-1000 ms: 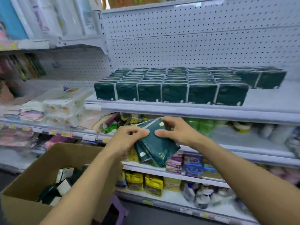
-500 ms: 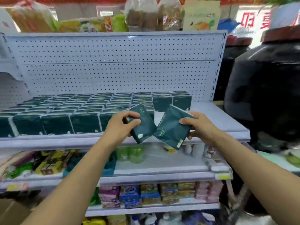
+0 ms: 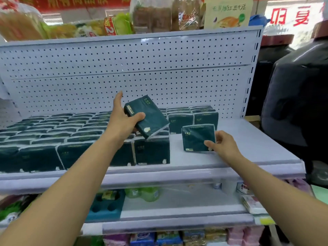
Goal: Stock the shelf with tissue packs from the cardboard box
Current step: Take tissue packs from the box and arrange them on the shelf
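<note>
Tissue packs are lining the shelf (image 3: 248,139) as the left hand (image 3: 122,119) is gripping one tilted pack (image 3: 147,118) and the right hand (image 3: 223,144) is pinching another upright pack (image 3: 197,137) standing on the shelf.

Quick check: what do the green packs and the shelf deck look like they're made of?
Tilted pack in the left hand: likely glossy plastic film over soft tissue; it shows sheen and a crimped end seam. Shelf deck: probably painted metal, smooth and pale, with a perforated back panel.

Tissue rows (image 3: 74,128) fill shelf (image 3: 248,144) left; standing pack (image 3: 197,137) on bare right; tilted pack (image 3: 147,118) above rows.
</note>
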Demonstrator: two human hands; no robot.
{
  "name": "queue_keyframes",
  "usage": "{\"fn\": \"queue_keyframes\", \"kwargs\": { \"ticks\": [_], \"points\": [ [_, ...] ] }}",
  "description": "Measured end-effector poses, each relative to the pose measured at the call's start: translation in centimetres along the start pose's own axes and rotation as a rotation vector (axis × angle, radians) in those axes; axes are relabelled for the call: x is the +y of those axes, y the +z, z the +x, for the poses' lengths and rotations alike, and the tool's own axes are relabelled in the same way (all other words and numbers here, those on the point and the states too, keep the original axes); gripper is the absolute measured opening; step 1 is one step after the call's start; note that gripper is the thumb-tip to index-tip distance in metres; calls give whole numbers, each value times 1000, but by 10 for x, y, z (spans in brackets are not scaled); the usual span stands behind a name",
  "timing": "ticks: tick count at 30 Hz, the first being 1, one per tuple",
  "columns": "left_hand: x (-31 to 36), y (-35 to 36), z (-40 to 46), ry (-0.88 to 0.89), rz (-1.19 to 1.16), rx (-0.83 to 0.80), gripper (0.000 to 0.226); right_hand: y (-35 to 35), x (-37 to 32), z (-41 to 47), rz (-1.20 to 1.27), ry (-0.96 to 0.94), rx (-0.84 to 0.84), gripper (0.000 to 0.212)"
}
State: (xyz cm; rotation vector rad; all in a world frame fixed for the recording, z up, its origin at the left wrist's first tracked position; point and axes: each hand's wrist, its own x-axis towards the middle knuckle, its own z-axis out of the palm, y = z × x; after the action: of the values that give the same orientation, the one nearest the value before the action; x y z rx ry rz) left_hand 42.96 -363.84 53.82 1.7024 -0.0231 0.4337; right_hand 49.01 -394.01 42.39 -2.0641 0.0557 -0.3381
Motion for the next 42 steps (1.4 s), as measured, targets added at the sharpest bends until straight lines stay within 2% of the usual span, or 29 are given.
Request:
{"fn": "queue_keyframes", "kwargs": {
  "ticks": [6, 11, 18, 22, 25, 27, 30, 32, 33, 35, 38, 42],
  "points": [
    [-12, -5, 65, -32, -48, 71, 74, 41, -6, 56, -2, -10, -18, 15],
    [-19, -4, 94, -47, -75, 68, 53, 67, -10, 83, 36, 29, 0, 38],
    [-23, 0, 110, -40, -50, 26, 42, 80, -4, 96, -110, -22, 69, 26],
    [-17, 8, 109, -49, -54, -46, 33, 66, -10, 93, -201, -20, 101, 34],
    [-10, 19, 106, -50, -68, -109, 21, 42, -36, 83, -9, -108, 169, 40],
    [-4, 34, 102, -55, -106, -142, 23, 25, -68, 69, 225, -135, 45, 38],
    [5, 66, 93, -73, -210, -229, 32, 7, -107, 53, 464, -64, -254, 39],
    [10, 87, 88, -74, -242, -302, 34, -4, -115, 50, 575, -34, -299, 39],
    [11, 96, 86, -70, -238, -331, 35, -11, -113, 50, 602, -34, -245, 35],
    [10, 109, 88, -32, -93, -367, 37, -29, -101, 54, 592, -55, -74, 29],
    [3, 118, 98, 115, 347, -400, 49, -58, -65, 63, 317, -115, 115, 25],
    [-16, 128, 122, 260, 858, -511, 68, -80, -1, 75, -82, -63, 27, 26]
  ]
}}
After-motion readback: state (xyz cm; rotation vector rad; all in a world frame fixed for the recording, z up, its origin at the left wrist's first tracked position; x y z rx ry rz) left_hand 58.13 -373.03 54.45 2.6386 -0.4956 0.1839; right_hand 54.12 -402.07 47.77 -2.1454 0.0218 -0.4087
